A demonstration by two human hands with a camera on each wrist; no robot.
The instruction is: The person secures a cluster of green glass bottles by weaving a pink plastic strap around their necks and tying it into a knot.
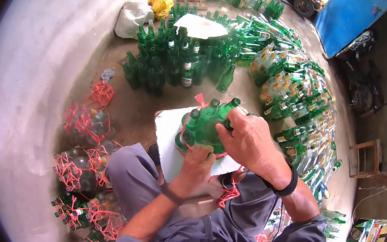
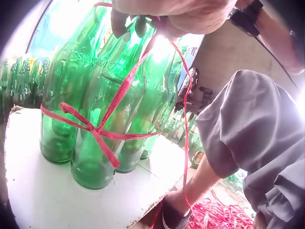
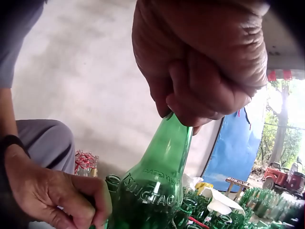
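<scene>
Several green glass beer bottles (image 2: 93, 152) stand upright in a cluster on a white board (image 1: 166, 139) between the person's knees. Red plastic twine (image 2: 125, 86) runs round their bodies, knotted at one side, with a strand rising toward the necks. The right hand (image 1: 254, 140) grips one green beer bottle (image 3: 155, 174) by its neck, fingers curled round the top and hiding the mouth. At the cluster's near side, the left hand (image 1: 195, 165) has its fingers curled in and pinches the red twine close to the bottles.
Many loose green bottles (image 1: 151, 70) stand ahead, and more lie stacked (image 1: 301, 110) along the right. Twine-tied bottle bundles (image 1: 76, 169) sit by the left wall. A loose pile of red twine (image 2: 219, 214) lies by the foot. A wooden frame (image 1: 365, 159) stands far right.
</scene>
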